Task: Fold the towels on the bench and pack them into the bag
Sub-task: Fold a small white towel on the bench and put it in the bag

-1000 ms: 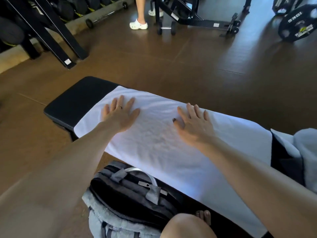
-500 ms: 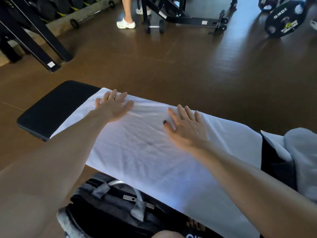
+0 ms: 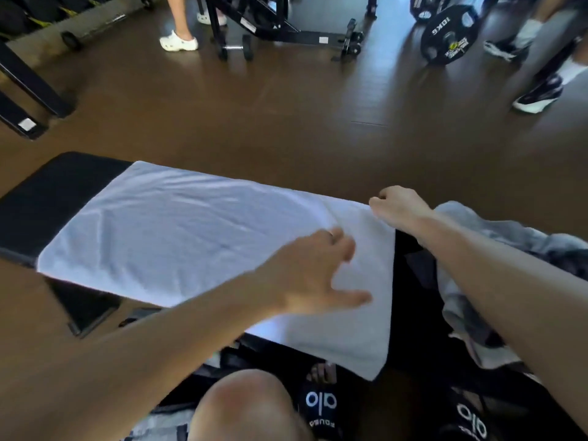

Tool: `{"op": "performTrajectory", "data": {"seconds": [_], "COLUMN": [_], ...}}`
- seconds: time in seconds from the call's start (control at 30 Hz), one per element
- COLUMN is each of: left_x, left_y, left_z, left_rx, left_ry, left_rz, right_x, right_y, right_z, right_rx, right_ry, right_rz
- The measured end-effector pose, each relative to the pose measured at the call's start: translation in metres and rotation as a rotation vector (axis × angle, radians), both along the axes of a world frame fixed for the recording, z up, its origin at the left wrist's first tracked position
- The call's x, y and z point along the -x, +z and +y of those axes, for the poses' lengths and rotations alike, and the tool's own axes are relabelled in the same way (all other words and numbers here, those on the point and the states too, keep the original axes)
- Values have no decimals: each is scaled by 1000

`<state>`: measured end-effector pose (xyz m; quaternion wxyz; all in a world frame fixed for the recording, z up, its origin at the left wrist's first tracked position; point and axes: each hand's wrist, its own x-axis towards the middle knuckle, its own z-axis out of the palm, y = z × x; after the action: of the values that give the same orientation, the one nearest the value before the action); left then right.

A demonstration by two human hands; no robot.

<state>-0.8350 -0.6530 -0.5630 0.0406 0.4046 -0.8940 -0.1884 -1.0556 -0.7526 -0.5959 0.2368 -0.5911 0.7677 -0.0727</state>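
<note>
Head view is showing you leaning over a black padded bench (image 3: 57, 198) on which a white towel (image 3: 178, 237) is lying spread flat, covering most of the pad and leaving its left end bare. Your right hand (image 3: 397, 206) is sitting at the towel's far right corner with its fingers curled onto the edge, apparently pinching the cloth. Your left hand (image 3: 313, 275) is hovering over the towel's right part, fingers loosely spread and motion-blurred, holding nothing. A crumpled grey towel (image 3: 471, 224) is lying at the right, just beside the white one and partly under your right forearm. Far across the brown floor, a 10 kg weight plate (image 3: 450, 35) is standing near other people's feet.
</note>
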Motion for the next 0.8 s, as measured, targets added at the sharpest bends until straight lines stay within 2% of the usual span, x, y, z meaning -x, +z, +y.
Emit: {"op": "performTrajectory", "data": {"seconds": [0.1, 0.2, 0.27, 0.4, 0.5, 0.57, 0.67, 0.8], "left_x": [39, 58, 65, 69, 69, 69, 66, 57], "left_y": [6, -11, -16, -17, -10, -5, -1, 13], "left_z": [56, 80, 86, 90, 93, 99, 108, 118], "left_rx": [-78, 68, 118, 181, 137, 16, -200, -362], "left_ry": [-204, -232, -186, -146, -135, -57, 64, 171], "left_rz": [-204, -412, -458, -492, -438, -322, -103, 102], "right_x": [12, 11, 5, -2, 0, 3, 9, 13], "right_y": [4, 5, 7, 10, 16, 21, 31, 48], "right_z": [11, 20, 23, 29, 32, 33, 34, 28], "right_rx": [22, 95, 120, 120, 157, 194, 147, 112], "right_ry": [32, 84, 93, 157, 74, 45, -31, -238], "right_rz": [-50, -54, -22, 162, 86, 58, 34, -126]}}
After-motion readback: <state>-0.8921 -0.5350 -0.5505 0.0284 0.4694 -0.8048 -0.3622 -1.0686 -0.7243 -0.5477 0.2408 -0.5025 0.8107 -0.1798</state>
